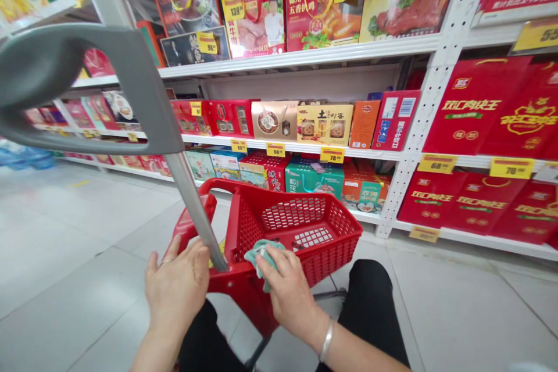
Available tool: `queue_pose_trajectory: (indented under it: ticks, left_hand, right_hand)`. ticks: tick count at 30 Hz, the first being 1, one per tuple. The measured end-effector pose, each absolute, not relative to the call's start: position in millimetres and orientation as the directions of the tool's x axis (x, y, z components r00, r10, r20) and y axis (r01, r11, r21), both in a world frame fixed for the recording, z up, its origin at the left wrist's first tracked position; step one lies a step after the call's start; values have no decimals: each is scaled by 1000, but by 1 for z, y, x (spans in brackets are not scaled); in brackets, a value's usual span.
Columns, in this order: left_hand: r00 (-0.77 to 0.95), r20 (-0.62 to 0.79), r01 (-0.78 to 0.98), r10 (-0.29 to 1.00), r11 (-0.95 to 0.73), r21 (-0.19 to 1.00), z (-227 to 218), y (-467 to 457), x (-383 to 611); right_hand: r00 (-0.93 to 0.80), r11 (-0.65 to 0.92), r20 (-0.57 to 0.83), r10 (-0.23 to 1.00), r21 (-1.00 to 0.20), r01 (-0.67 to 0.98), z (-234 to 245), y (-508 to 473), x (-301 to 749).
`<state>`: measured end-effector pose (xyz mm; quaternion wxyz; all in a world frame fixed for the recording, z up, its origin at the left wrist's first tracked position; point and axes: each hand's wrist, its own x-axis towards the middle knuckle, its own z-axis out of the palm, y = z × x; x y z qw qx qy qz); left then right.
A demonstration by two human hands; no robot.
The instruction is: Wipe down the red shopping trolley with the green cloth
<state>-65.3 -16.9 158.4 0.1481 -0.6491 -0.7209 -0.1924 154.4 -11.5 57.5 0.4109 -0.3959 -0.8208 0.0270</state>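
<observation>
A red plastic shopping cart [340, 244] with a latticed basket stands right in front of my knees. My left hand [176, 279] grips the cart's red frame at its near left, beside the slanted metal pole [196, 209]; its fingertips are partly hidden. A ring shows on one finger. My right hand [290, 288], with a silver bracelet at the wrist, holds a bunched green cloth [257, 253] against the basket's near rim. The pole leads up to a large grey handle [131, 87] at upper left, close to the camera.
White shelves [300, 61] behind the cart carry boxed gift foods with yellow price tags. Red gift boxes [471, 104] fill the right-hand shelves. Pale tiles [56, 232] cover the floor. My dark-trousered knee [370, 296] is right of the cart.
</observation>
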Motion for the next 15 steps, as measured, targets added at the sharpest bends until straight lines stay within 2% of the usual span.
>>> queue_pose_trajectory:
  ticks: [4,8,11,15]
  left_hand:
    - [-90,459,996,884,81,38,157,-16,-71]
    - [-66,453,997,889,81,-14,161,-19,-59]
    - [-38,425,992,904,87,-96,168,-25,-41]
    - [23,371,984,928,45,-173,173,-30,-25]
  right_hand:
    - [-289,610,616,733,-408,679,47,6,184]
    - [-178,457,555,813,-418,785,29,30,230]
    - [-72,352,546,835,-428,832,14,46,260]
    - [-86,433,621,779,-434,790,0,49,260]
